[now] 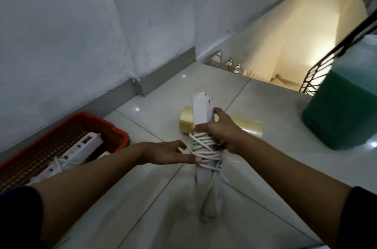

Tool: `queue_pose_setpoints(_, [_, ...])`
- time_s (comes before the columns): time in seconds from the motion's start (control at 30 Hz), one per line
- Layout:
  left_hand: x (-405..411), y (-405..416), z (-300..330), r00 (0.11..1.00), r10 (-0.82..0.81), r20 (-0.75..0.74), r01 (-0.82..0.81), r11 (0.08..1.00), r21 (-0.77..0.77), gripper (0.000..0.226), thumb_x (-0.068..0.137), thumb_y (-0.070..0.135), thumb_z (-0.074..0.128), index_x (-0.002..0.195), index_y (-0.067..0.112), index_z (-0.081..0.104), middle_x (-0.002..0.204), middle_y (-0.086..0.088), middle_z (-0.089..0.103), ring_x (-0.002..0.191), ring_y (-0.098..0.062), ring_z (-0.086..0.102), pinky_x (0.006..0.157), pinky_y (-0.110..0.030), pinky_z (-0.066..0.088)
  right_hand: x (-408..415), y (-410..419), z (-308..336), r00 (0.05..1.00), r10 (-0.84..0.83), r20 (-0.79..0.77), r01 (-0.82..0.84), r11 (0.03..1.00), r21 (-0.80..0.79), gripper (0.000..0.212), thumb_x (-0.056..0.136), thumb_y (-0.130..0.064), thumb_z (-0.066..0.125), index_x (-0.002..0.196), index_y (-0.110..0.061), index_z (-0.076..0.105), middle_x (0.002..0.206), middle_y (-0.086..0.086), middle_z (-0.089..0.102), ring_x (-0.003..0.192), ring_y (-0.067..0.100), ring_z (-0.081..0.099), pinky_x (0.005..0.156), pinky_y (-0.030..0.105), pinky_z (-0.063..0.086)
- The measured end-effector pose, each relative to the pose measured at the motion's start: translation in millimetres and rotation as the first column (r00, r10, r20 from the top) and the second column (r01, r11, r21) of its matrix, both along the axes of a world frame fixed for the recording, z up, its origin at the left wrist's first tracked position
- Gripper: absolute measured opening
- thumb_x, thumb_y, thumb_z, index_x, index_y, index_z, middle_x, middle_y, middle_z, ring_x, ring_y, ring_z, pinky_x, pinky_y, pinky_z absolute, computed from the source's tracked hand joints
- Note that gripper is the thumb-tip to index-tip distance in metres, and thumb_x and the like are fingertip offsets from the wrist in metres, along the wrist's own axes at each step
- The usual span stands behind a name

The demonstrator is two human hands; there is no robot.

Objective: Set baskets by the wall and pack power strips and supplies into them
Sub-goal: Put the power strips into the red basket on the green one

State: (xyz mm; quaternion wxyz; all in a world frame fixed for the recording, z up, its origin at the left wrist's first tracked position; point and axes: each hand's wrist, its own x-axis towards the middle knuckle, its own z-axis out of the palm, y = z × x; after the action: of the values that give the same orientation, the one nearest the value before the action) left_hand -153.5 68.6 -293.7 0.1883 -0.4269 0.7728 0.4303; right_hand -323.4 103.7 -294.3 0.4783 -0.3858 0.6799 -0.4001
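Head camera, looking down at a tiled landing beside a stairwell: a person's right hand (219, 133) is clenched around the middle of a white power strip (202, 112), holding it nearly upright above the floor (265, 163). The strip's white cord (206, 147) is wound in several loops around its body, and a loose length trails down, blurred, below the hand. The left hand (169, 151) is spread flat with fingers loose, its fingertips touching the wrapped cord from the left side and gripping nothing. Dark sleeves show at both lower corners of the view.

To the left, a red plastic basket (114, 130) sits on the tiles right against the grey skirting of the wall (61, 34). Inside it lies 1 other white power strip with a red switch (87, 145), its own cord bundled across it; whether more lies under it cannot be told.

Behind the held strip, a yellowish roll (251, 127) lies on its side on the floor, partly hidden by the right hand. At the right edge stands a translucent jug of green liquid (340, 106), well apart from the basket. Beyond it, a black stair railing (318, 71) curves down toward lit steps.
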Motion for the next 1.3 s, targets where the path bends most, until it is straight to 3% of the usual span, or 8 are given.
queue_pose_setpoints(0.2, [41.7, -3.4, 0.8, 0.802, 0.333, -0.496, -0.408, 0.912, -0.048, 0.062, 0.056, 0.062, 0.078, 0.11, 0.039, 0.061, 0.112, 0.007, 0.07, 0.106, -0.015, 0.065, 0.095, -0.043, 0.053, 68.2, -39.6, 22.9, 0.92, -0.081, 0.383, 0.076, 0.997, 0.029, 0.086, 0.046, -0.028, 0.089, 0.121, -0.009, 0.051, 0.107, 0.017, 0.068, 0.085, 0.036, 0.071, 0.073, 0.058, 0.056])
queue_pose_setpoints(0.47, [160.2, -16.8, 27.4, 0.739, 0.488, -0.464, -0.658, 0.667, -0.348, 0.074, 0.057, 0.043, 0.082, 0.121, 0.025, 0.049, 0.108, 0.009, 0.064, 0.096, -0.012, 0.061, 0.077, -0.022, 0.048, 158.7, -61.6, 58.6, 0.925, 0.284, 0.253, -0.308, 0.95, 0.058, 0.038, 0.087, -0.03, 0.065, 0.119, -0.016, 0.051, 0.109, 0.014, 0.061, 0.094, 0.031, 0.063, 0.083, 0.047, 0.054])
queue_pose_setpoints(0.6, [232.4, -28.9, 34.0, 0.815, 0.488, -0.312, -0.567, 0.564, -0.6, 0.088, 0.048, 0.052, 0.076, 0.127, 0.026, 0.05, 0.118, 0.001, 0.064, 0.105, -0.017, 0.06, 0.084, -0.024, 0.044, 206.3, -63.3, 57.4, 0.877, 0.474, -0.079, -0.466, 0.879, 0.103, 0.028, 0.089, -0.026, 0.059, 0.114, -0.014, 0.054, 0.095, 0.007, 0.058, 0.09, 0.024, 0.061, 0.086, 0.041, 0.052])
queue_pose_setpoints(0.7, [275.4, -29.0, 13.1, 0.813, 0.563, -0.15, -0.496, 0.534, -0.685, 0.103, 0.037, 0.065, 0.061, 0.129, 0.021, 0.05, 0.125, -0.006, 0.063, 0.11, -0.026, 0.06, 0.086, -0.033, 0.049, 238.7, -59.1, 38.9, 0.661, 0.723, -0.2, -0.693, 0.691, 0.208, 0.029, 0.093, -0.019, 0.054, 0.121, -0.013, 0.054, 0.105, 0.008, 0.062, 0.095, 0.025, 0.06, 0.077, 0.033, 0.052])
queue_pose_setpoints(0.77, [299.5, -30.1, -6.8, 0.774, 0.623, -0.114, -0.511, 0.509, -0.693, 0.11, 0.033, 0.071, 0.054, 0.13, 0.021, 0.048, 0.126, -0.008, 0.063, 0.111, -0.028, 0.06, 0.086, -0.039, 0.052, 254.1, -59.7, 20.6, 0.383, 0.858, -0.341, -0.805, 0.491, 0.332, 0.041, 0.094, -0.021, 0.052, 0.135, -0.014, 0.048, 0.133, 0.008, 0.053, 0.12, 0.027, 0.051, 0.095, 0.034, 0.043])
queue_pose_setpoints(0.87, [316.6, -33.1, -25.5, 0.718, 0.691, -0.089, -0.53, 0.459, -0.713, 0.107, 0.036, 0.071, 0.058, 0.132, 0.026, 0.043, 0.126, -0.007, 0.062, 0.113, -0.029, 0.058, 0.09, -0.045, 0.05, 265.2, -55.7, -10.6, -0.145, 0.773, -0.618, -0.787, 0.289, 0.546, 0.043, 0.094, -0.035, 0.048, 0.134, -0.021, 0.049, 0.135, 0.008, 0.053, 0.12, 0.026, 0.051, 0.098, 0.035, 0.041])
queue_pose_setpoints(0.93, [319.3, -38.7, -31.3, 0.694, 0.718, -0.061, -0.509, 0.429, -0.746, 0.097, 0.047, 0.064, 0.07, 0.132, 0.028, 0.042, 0.126, -0.007, 0.061, 0.115, -0.03, 0.056, 0.094, -0.048, 0.046, 268.0, -53.2, -28.2, -0.318, 0.633, -0.705, -0.74, 0.299, 0.602, 0.042, 0.091, -0.043, 0.047, 0.127, -0.023, 0.055, 0.122, 0.01, 0.059, 0.11, 0.029, 0.055, 0.092, 0.04, 0.046])
queue_pose_setpoints(1.3, [305.8, -62.5, -75.2, 0.578, 0.809, 0.106, -0.485, 0.446, -0.752, 0.088, 0.088, 0.052, 0.043, 0.149, 0.011, -0.005, 0.159, -0.017, 0.005, 0.145, -0.039, 0.001, 0.114, -0.061, 0.0, 255.7, -46.1, -58.3, -0.202, 0.472, -0.858, -0.817, 0.403, 0.413, 0.039, 0.093, -0.05, 0.043, 0.126, -0.031, 0.053, 0.125, 0.009, 0.058, 0.12, 0.029, 0.047, 0.103, 0.047, 0.028])
